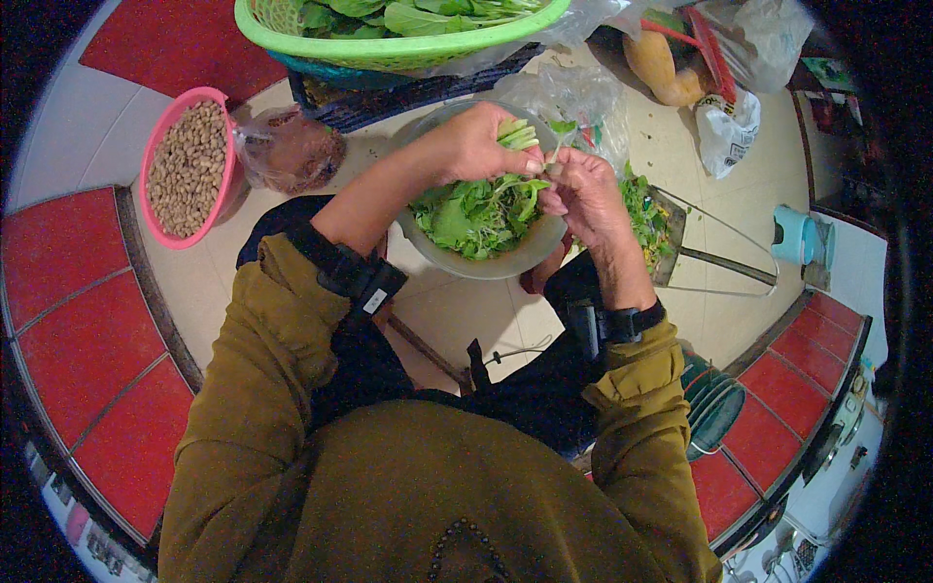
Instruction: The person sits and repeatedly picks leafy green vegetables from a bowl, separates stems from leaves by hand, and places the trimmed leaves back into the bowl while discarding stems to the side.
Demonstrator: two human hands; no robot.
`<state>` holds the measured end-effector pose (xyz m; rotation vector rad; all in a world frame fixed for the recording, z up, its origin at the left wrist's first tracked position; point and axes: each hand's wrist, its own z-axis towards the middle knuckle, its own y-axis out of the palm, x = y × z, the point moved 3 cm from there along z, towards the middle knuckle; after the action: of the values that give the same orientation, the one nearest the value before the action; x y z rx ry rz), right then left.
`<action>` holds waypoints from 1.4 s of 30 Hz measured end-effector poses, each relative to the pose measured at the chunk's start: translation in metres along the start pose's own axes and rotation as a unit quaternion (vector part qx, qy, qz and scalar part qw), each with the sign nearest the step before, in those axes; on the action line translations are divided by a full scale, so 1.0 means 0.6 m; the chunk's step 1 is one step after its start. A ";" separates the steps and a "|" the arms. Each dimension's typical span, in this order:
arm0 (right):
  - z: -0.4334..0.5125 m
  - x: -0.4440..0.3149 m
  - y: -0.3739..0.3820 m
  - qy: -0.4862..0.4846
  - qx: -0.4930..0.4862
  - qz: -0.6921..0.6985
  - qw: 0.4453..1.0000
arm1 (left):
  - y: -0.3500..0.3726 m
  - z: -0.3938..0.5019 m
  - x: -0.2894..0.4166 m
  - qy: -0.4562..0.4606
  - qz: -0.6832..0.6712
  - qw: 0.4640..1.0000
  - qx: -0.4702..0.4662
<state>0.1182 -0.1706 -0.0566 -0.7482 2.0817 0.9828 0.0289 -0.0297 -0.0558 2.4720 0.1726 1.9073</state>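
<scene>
My left hand (477, 146) grips a small bunch of pale green stems (517, 134), their ends showing above the thumb. Against its fingertips, my right hand (592, 193) pinches a thin green stem (554, 154) with a small leaf at its top. Both hands are over a translucent bowl (477, 268) that holds a heap of leafy greens (474, 218). Part of the bowl's far side is hidden behind my left hand and forearm. It sits between my knees, close above the tiled floor.
A green plastic basket (408, 49) of large leaves stands beyond the bowl. To the left are a pink bucket (227, 153) of peanuts and a tied plastic bag (295, 149). Plant scraps lie on a dustpan (667, 248) at right, near a squash (652, 65) and plastic bags.
</scene>
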 end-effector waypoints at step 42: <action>-0.005 -0.009 -0.159 -0.053 0.175 -0.717 0.673 | -0.057 0.020 -0.027 -0.016 0.058 0.981 0.183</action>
<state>0.1902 -0.2238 -0.0898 -1.5960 0.8838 -0.2848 0.0336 0.0035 -0.0774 2.7962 0.4230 2.0415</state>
